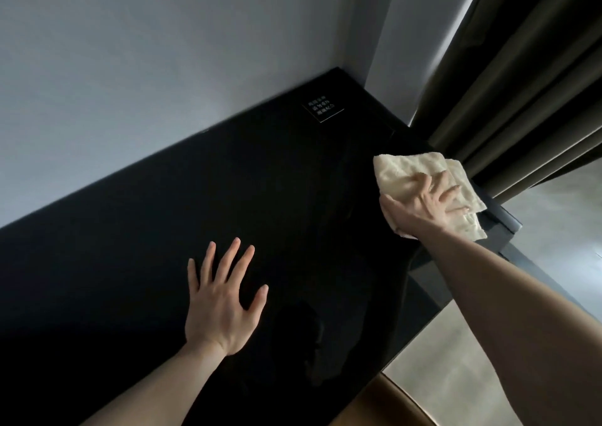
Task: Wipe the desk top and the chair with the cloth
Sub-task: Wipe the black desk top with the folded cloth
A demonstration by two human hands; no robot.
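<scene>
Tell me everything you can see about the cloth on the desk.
The cloth is cream-coloured, with a soft, towel-like weave. It is folded into a rough square, its layers showing along the right edge. It lies flat near the right end of the black desk top, close to the dark curtain. The right hand presses on it with spread fingers; its near corner is hidden under the wrist.
</scene>
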